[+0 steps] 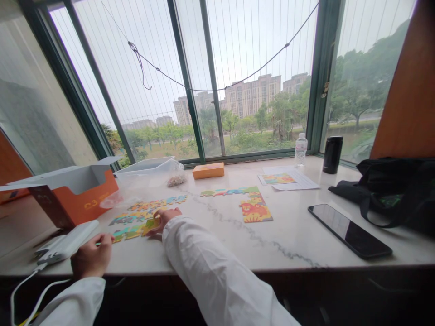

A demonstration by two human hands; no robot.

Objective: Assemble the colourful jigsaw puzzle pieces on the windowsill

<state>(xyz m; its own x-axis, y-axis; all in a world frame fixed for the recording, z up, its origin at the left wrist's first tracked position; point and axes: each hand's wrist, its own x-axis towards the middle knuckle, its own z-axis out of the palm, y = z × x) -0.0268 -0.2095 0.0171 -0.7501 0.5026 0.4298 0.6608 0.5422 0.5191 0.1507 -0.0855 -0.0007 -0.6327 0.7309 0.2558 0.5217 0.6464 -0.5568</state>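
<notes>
Loose colourful puzzle pieces (142,216) lie spread on the marble windowsill counter (292,231) at the left. My right hand (163,219), in a white sleeve, reaches across to them with fingers curled on a piece at the heap's right edge. My left hand (91,258) rests at the counter's front edge, fingers curled near the lowest pieces; what it holds, if anything, is hidden. A partly joined section of puzzle (253,203) with a red animal lies in the middle.
An open orange box (73,194) and a white power bank (68,244) with cable sit left. Behind are a clear plastic bag (149,176) and a small orange box (208,170). Right: papers (288,179), water bottle (301,149), black cup (332,155), phone (348,230), black bag (397,190).
</notes>
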